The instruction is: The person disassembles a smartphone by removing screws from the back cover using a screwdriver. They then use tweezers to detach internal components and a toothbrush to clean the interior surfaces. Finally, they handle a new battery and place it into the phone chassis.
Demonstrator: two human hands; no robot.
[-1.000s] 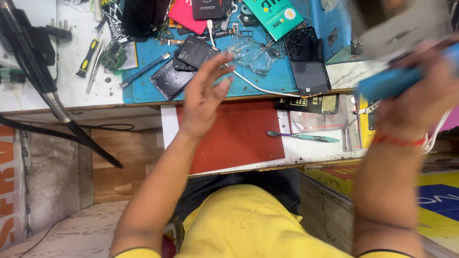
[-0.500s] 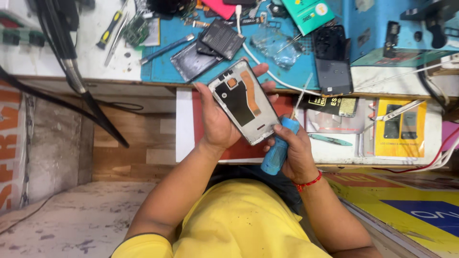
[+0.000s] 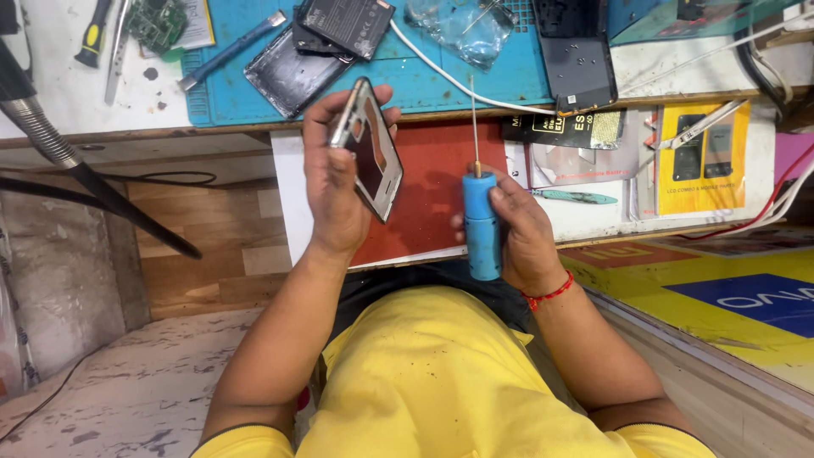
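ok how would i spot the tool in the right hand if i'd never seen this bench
Start at the red mat below the blue work mat. The right hand holds a blue cylindrical tool upright over it. Unlike the flat tools lying around, it is stubby with a thin metal needle on top.

There were two hands, a left hand (image 3: 335,182) and a right hand (image 3: 521,233). There was one phone frame (image 3: 373,148), one blue screwdriver (image 3: 482,222), one blue mat (image 3: 441,72), one black battery (image 3: 348,24), one green circuit board (image 3: 157,21), one white cable (image 3: 458,80) and one yellow-handled screwdriver (image 3: 91,38).
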